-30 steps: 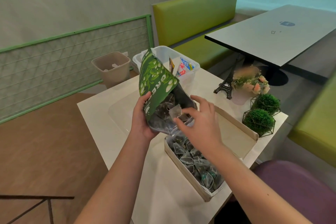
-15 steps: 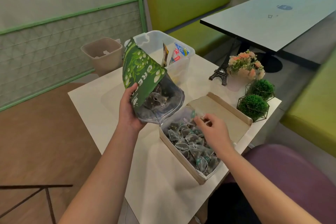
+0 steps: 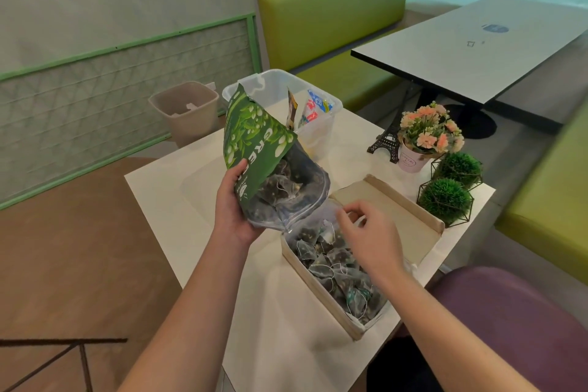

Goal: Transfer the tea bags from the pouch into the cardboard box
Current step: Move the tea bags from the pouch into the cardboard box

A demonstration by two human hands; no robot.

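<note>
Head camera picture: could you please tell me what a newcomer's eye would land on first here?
Probably the green pouch, tilted at the picture's centre with tea bags showing through its clear part, gripped by the left hand. Just right of it lies the open cardboard box of tea bags on the white table, the right hand over it, fingers curled.

Both bare forearms reach from the near edge toward the far side. The left hand (image 3: 234, 207) is raised at centre, thumb on the near face and fingers curled behind the green printed foil pouch (image 3: 254, 143) it grips. The right hand (image 3: 369, 232) hangs lower to the right, palm down, fingers loosely curled, thumb and forefinger tips close together.
</note>
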